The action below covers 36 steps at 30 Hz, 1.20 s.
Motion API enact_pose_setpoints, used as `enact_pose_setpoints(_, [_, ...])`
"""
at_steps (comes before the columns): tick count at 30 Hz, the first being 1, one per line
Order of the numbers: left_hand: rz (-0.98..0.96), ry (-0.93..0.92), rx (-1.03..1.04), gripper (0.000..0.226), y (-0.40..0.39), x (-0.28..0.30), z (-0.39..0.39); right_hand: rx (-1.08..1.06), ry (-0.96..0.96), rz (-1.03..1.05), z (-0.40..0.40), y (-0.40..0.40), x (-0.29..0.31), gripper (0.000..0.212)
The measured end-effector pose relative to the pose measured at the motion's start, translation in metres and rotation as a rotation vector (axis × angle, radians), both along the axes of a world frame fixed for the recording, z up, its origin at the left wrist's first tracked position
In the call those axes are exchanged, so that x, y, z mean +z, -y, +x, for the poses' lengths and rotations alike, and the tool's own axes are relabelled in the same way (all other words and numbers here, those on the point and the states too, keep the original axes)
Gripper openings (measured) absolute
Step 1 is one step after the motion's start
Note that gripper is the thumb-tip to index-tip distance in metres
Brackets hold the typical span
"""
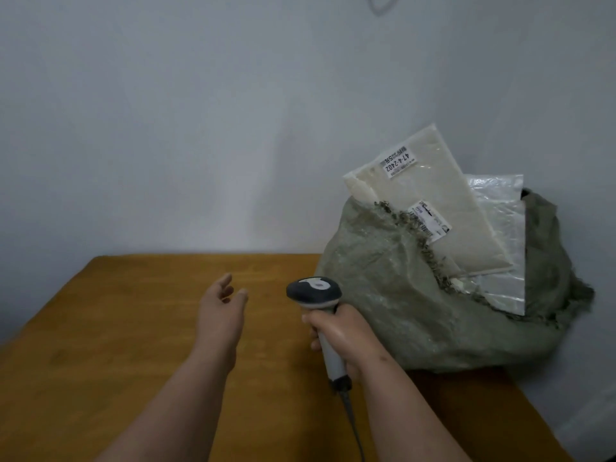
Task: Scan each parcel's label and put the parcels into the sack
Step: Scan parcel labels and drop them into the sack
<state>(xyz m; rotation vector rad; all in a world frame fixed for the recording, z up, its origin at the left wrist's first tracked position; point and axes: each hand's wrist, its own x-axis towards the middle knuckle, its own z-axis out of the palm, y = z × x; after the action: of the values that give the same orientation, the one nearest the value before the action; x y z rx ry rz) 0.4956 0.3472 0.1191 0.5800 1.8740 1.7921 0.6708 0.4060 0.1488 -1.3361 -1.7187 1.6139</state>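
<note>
While right hand (336,331) clamps scanner (316,295), left hand (221,306) hovers fingers apart, parcels (430,208) in sack (383,295)

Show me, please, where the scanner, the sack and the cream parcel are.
scanner (314,291): head view, on its dark head.
sack (383,295): head view, on its green front wall.
cream parcel (443,195): head view, on its flat face between the labels.

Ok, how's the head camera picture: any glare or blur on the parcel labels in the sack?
Head view: dim, flat light; soft overall. The clear plastic parcel shows glare; the white parcel does not. Its upper label reads, the lower label is too blurred. Wide-angle bending at the table edges.
</note>
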Motion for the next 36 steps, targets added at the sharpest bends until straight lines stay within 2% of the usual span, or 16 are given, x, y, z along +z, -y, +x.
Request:
enact_pose_setpoints(2, [-0.026,0.000,-0.011,0.047,0.001,-0.009,-0.023,-0.015,0.004,-0.039,-0.026,0.001,-0.011,0.004])
enact_pose_setpoints(6, [-0.108,0.003,-0.026,0.046,0.009,-0.033,-0.080,-0.070,0.036,-0.141,-0.084,0.006,-0.034,0.021])
enact_pose_setpoints(14, [-0.274,0.043,-0.086,0.044,0.023,-0.086,-0.169,-0.156,0.071,-0.334,-0.168,0.021,-0.091,0.020])
enact_pose_setpoints(25, [-0.438,0.113,-0.131,0.042,0.011,-0.138,-0.204,-0.178,0.226,-0.458,-0.214,0.007,-0.153,0.017])
enact_pose_setpoints(31, [-0.540,0.139,-0.144,0.042,0.002,-0.171,-0.203,-0.201,0.282,-0.512,-0.229,-0.005,-0.186,0.044])
enact_pose_setpoints(36, [-0.588,0.154,-0.133,0.039,-0.003,-0.188,-0.200,-0.202,0.296,-0.528,-0.228,-0.010,-0.203,0.049])
